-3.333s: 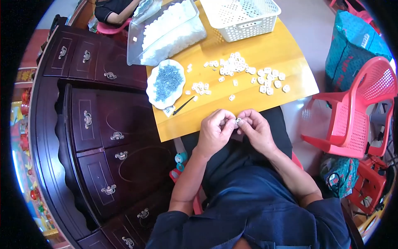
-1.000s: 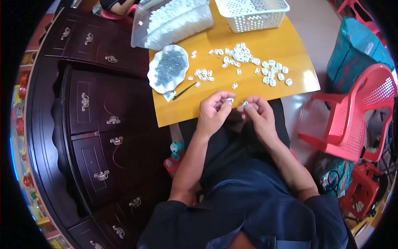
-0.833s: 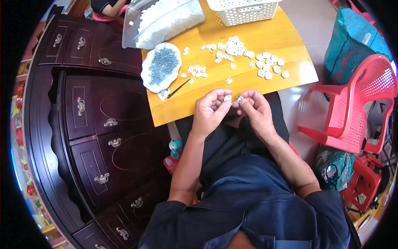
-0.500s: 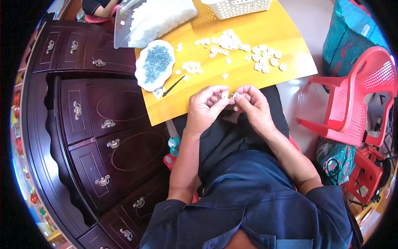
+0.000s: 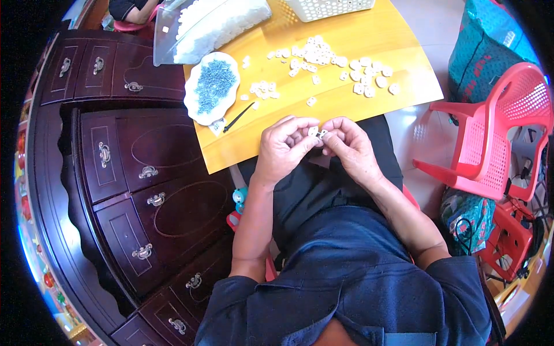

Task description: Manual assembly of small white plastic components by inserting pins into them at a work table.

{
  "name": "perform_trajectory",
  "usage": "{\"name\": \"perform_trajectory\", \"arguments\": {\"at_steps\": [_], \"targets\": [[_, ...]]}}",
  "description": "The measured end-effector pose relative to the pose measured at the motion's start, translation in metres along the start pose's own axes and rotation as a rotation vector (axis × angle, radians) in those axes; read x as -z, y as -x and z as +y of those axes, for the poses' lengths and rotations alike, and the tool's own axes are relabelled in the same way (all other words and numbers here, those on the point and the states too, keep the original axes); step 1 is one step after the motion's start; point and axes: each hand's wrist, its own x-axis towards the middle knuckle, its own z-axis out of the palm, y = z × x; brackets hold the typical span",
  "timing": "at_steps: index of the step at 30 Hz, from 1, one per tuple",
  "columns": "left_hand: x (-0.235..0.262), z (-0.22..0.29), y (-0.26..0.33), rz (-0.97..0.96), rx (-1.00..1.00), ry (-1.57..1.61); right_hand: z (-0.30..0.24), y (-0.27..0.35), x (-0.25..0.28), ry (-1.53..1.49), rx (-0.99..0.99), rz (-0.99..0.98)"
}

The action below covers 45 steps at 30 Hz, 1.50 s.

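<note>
Over my lap, just off the table's near edge, both hands are raised with their fingertips almost meeting. My left hand (image 5: 281,145) pinches a small white plastic piece (image 5: 313,131) between thumb and fingers. A smaller white piece (image 5: 323,133) is pinched in my right hand (image 5: 353,149), close against the first; whether they touch is too small to tell. Beyond the hands, small white plastic pieces (image 5: 316,52) lie in loose clusters on the yellow table (image 5: 271,124). A scalloped white dish (image 5: 189,99) at the left holds many thin grey-blue metal pins or screws (image 5: 213,85).
A slim black tool (image 5: 238,117) lies beside the dish. A clear bin (image 5: 165,49) of white pieces and a perforated white basket (image 5: 332,10) stand at the back. Dark drawers (image 5: 167,138) flank the left; a pink plastic chair (image 5: 490,132) is right. Another person's arm (image 5: 142,12) shows far left.
The two white pieces in my fingers have come closer together, my right fingertips shifting slightly left. The view has moved a little; the table things stay in place.
</note>
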Motion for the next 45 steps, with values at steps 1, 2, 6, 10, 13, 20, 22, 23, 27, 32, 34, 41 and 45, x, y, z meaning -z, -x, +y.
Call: {"name": "perform_trajectory", "arguments": {"at_steps": [1,2,6,10,13,20,22,23,27,32,34,41,45], "targets": [[-0.0001,0.0013,-0.0003,-0.002,-0.001,0.001,-0.0002,0.0001,-0.0004,0.001,0.004,0.004],[-0.0001,0.002,-0.0004,-0.004,-0.001,0.003,0.0003,0.0,-0.0008,0.001,0.005,0.004],[0.0005,0.0011,0.0002,-0.006,-0.004,-0.005,0.0001,0.0005,-0.0018,-0.01,0.007,0.009],[0.0005,0.0013,0.0002,-0.003,-0.002,-0.005,0.0002,0.0006,-0.0012,0.006,0.005,0.006],[0.0006,0.0029,-0.0001,-0.004,-0.004,-0.016,-0.0001,0.0005,-0.0011,0.017,0.007,0.008],[0.0015,0.0018,-0.0002,-0.013,-0.003,-0.016,0.0023,0.0,-0.0005,0.018,0.022,0.003],[0.0017,0.0016,0.0004,-0.011,0.0,-0.013,0.0035,-0.0002,-0.0003,0.013,0.032,-0.002],[0.0019,0.0022,0.0005,-0.009,0.004,-0.009,0.0035,-0.0005,-0.0002,0.013,0.033,-0.003],[0.0013,0.0064,-0.0001,0.007,-0.013,-0.023,0.0019,-0.0002,-0.0008,0.018,0.026,0.001],[0.0004,0.0037,-0.0007,-0.007,-0.001,0.015,0.0023,0.0001,-0.0016,0.007,0.029,0.014],[0.0011,0.0016,-0.0003,-0.009,-0.003,0.012,0.0019,0.0008,-0.0005,0.03,0.009,0.007],[0.0016,0.001,-0.0003,-0.009,-0.01,-0.032,0.0035,0.0012,0.0005,0.033,0.001,0.02],[-0.0001,0.0019,-0.0005,0.003,-0.009,0.005,0.0037,0.0006,0.0009,0.043,0.011,0.009]]}}
